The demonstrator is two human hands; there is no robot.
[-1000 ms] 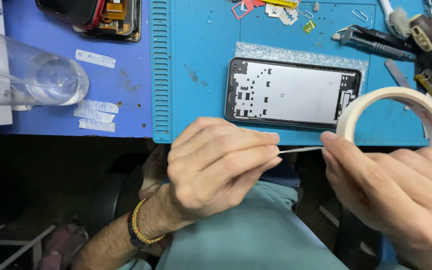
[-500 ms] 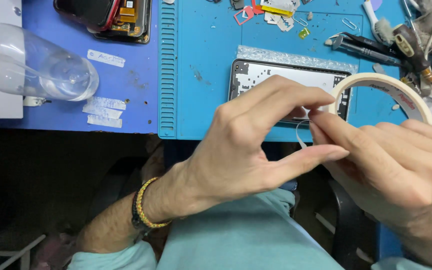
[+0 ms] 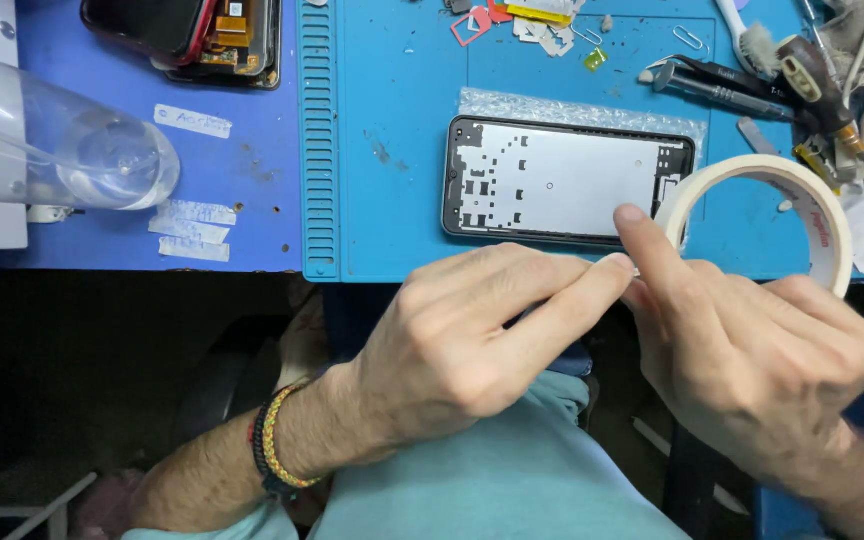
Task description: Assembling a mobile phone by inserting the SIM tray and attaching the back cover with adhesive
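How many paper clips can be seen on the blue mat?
1, as far as the picture shows: a small paper clip lies near the mat's far edge, right of the plastic scraps. More may be hidden among the tools.

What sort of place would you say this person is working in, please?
Most likely a phone repair bench. A stripped phone frame lies on a blue work mat, an opened phone sits beside it, and tweezers lie nearby, while both hands work a roll of masking tape.

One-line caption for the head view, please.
Both hands, left hand and right hand, pinch a cream masking-tape roll above a bare grey phone frame.
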